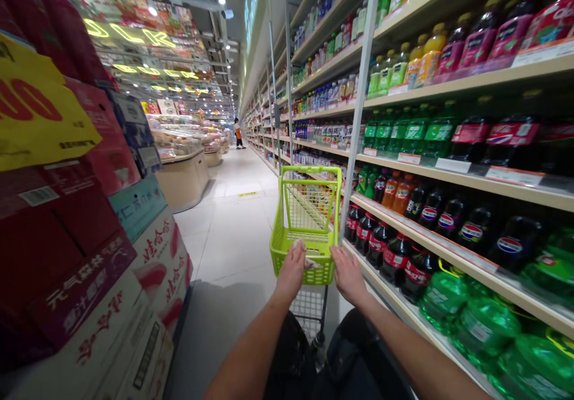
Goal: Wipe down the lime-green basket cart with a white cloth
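Observation:
A lime-green basket (277, 255) forms the top of a small shopping cart in front of me. My left hand (290, 269) is at its near side, with the fingers closed on a crumpled pale cloth or tissue (310, 263). Part of the cloth shows above the fingertips and part beside them. My right hand (348, 273) grips the near right corner of the basket, its fingers over the rim. Inside, the basket floor and the mesh far wall are visible. Below hangs a grey wire lower rack (309, 305), partly hidden by my left arm and knees.
Drink shelves (448, 173) run along the right, close to the cart, with large green bottles (482, 322) lowest. Stacked cartons (147, 244) stand at the left. The pale tiled aisle (233, 214) stretches ahead past display counters (182, 176) toward a distant person (238, 132).

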A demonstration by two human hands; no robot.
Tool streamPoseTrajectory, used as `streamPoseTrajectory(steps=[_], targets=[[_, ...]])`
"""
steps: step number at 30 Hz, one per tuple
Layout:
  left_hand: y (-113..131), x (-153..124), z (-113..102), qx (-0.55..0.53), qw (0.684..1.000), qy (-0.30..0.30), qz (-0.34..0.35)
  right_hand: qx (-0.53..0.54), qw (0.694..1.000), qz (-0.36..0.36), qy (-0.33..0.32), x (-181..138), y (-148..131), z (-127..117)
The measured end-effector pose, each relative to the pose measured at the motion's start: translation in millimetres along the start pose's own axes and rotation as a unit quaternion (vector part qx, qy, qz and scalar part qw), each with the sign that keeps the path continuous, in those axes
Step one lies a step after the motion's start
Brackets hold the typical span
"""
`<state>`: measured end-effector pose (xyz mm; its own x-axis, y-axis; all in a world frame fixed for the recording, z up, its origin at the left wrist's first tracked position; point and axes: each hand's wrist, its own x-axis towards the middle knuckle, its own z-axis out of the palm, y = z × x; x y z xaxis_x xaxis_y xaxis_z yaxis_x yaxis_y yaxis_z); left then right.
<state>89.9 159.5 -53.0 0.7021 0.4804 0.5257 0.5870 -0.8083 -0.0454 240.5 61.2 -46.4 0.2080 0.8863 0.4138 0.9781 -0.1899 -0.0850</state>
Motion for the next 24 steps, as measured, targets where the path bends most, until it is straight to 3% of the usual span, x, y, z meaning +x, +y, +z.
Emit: streamPoseTrajectory(steps=[3, 7, 9, 13, 15, 17, 21, 24], targets=[[-9.3, -4.6, -0.3, 0.013, 0.999, 0.013, -0.038, -0.009, 1.0, 0.0, 0.01, 0.3, -3.0, 2.2], [14.9, 3.8, 4.2, 0.0, 0.998, -0.006, 0.064, -0.024, 1.0, -0.001, 0.01, 2.2, -6.7, 1.9], [10.8, 2.8, 1.4, -0.002, 0.998, -0.01, 0.068, -0.029, 1.0, 0.002, 0.008, 1.7, -4.8, 0.2], [-31.7, -12.7, -11.5, 0.006, 0.996, -0.001, -0.084, -0.028, 1.0, 0.0, 0.007, -1.4, -2.8, -2.3], [-37.9, -15.9, -13.8, 0.008, 0.992, 0.001, -0.124, -0.027, 1.0, -0.004, 0.01, -2.1, -7.0, -1.6], [-22.6, -12.0, -11.3, -0.001, 0.996, -0.008, -0.093, -0.028, 0.999, -0.015, 0.014, -1.3, -13.6, 0.2], [20.7, -0.1, -6.7, -0.037, 0.997, -0.031, 0.067, -0.027, 0.999, -0.041, 0.023, 1.4, -19.6, 4.0], [6.1, -5.2, -16.2, -0.045, 0.997, -0.046, 0.043, -0.022, 0.999, -0.026, 0.032, 0.0, -11.3, 5.1]])
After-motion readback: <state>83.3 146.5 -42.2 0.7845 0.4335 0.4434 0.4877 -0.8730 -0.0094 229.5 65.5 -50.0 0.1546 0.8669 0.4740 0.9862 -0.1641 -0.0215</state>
